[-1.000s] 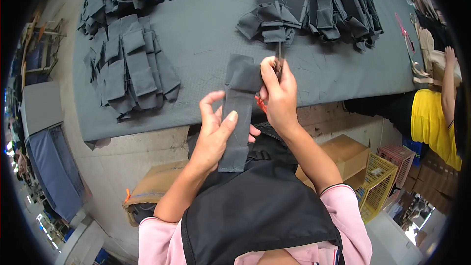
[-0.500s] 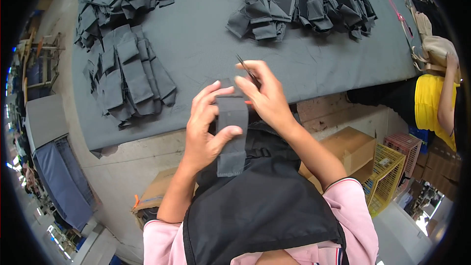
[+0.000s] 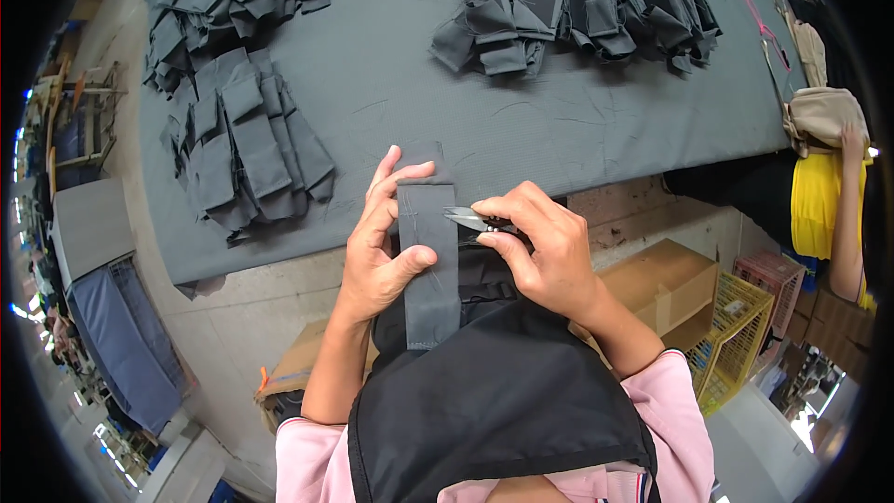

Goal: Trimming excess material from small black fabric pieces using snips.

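A long grey fabric strip with a stitched lower edge hangs upright in front of my black apron. My left hand holds it, thumb across the front and the fingers mostly behind it. Loose threads show on its face. In my right hand is a pair of small thread snips, gripped between thumb and fingers. Their metal blades point left and reach the strip's right edge near its top.
Stacks of grey fabric pieces lie on the table's left, with more strips at its far side. Below the table's edge are a cardboard box and a yellow crate. A person in yellow stands at the right with a beige bag.
My right hand has moved down and right, turning the snips' blades from pointing up to pointing left at the strip. The strip and my left hand have shifted slightly left.
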Action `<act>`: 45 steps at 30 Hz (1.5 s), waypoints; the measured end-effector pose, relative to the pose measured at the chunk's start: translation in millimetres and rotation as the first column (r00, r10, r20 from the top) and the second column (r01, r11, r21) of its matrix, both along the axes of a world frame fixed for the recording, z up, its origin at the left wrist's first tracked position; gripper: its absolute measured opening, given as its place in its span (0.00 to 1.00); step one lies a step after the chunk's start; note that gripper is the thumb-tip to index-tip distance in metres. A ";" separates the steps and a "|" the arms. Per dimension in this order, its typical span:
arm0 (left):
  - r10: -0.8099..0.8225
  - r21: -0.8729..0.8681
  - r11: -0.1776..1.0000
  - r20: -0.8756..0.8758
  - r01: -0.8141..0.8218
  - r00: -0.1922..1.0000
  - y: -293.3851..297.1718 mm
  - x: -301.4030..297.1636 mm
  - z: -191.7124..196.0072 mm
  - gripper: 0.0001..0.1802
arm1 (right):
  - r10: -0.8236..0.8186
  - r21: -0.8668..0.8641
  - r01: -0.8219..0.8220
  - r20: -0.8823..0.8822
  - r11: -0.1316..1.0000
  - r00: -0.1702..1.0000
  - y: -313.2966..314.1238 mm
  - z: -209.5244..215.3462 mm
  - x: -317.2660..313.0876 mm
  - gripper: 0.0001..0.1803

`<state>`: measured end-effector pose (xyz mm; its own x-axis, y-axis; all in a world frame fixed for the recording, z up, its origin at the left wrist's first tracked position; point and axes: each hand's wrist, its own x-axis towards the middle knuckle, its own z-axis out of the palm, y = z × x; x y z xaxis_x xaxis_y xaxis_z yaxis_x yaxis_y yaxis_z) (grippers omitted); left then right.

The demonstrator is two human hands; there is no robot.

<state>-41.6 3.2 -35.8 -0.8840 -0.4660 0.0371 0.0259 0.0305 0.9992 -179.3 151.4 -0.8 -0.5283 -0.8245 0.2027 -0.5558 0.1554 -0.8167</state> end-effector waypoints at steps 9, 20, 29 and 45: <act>-0.025 -0.073 0.997 0.001 0.025 1.000 -5.8 0.4 1.0 0.28 | -0.060 -0.082 0.073 0.150 0.994 0.987 6.1 -5.5 1.7 0.12; -0.127 -0.130 0.983 0.031 0.130 0.991 -6.1 -1.1 4.8 0.29 | 0.200 -0.021 -0.199 0.103 0.980 0.974 -10.4 2.3 -10.9 0.15; -0.144 -0.203 0.967 0.051 0.151 0.988 -10.8 0.2 -1.7 0.33 | 0.027 -0.086 -0.014 0.152 0.996 0.988 -6.6 -5.4 6.4 0.13; 0.152 -0.136 0.977 -0.101 -0.165 0.983 -0.1 -38.0 -13.4 0.26 | -0.010 -0.081 0.211 0.918 0.974 0.397 -37.6 -23.7 17.6 0.05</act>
